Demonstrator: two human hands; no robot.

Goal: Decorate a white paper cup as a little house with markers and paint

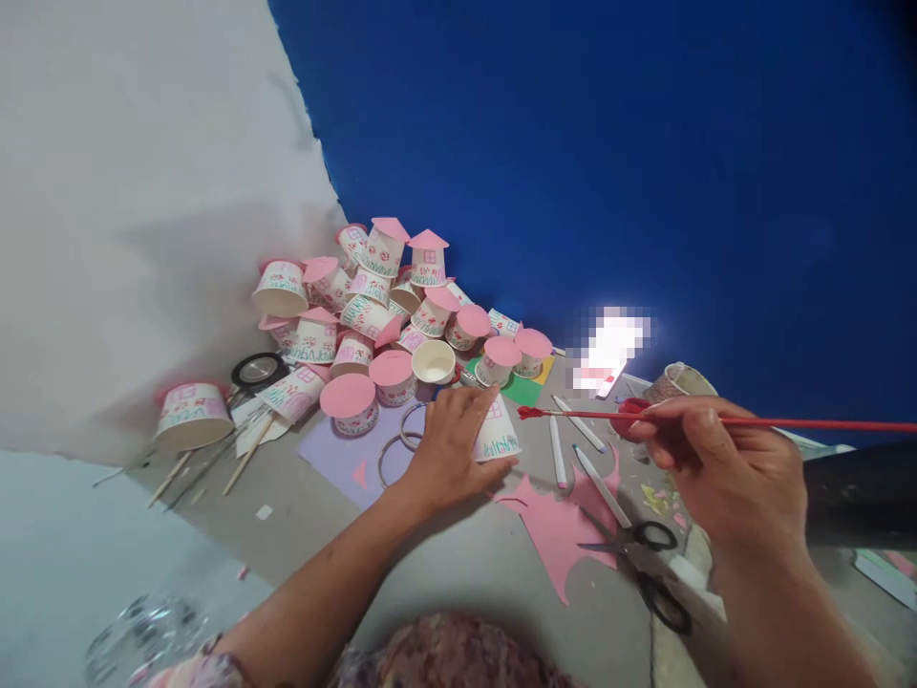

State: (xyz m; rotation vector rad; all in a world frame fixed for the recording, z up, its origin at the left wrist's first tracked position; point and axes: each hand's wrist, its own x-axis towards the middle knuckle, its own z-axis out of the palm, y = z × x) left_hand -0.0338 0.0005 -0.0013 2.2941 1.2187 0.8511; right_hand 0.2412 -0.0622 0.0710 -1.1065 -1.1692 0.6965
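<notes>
we saw left hand holding paper cup on tabletop, well in from front edge; right hand pinched red paintbrush, bristles just beside cup. we noted pink-topped cups piled toward back-left corner, scissors nearer front edge.

— What clothing shows?
— Patterned cloth. A sleeve sits in the bottom left corner, pale with pink and purplish blotches, and the left forearm comes out of it uncovered.
— And at the bottom, in the middle?
— A rounded stretch of garment, mottled in dusky red, brown and paler patches. I can't tell which part of the body it covers.
— What about the 2 hands?
— The left hand and the right hand are both bare.
— Can you make out the print?
— Only blotches, since it's too blurred for more
</notes>
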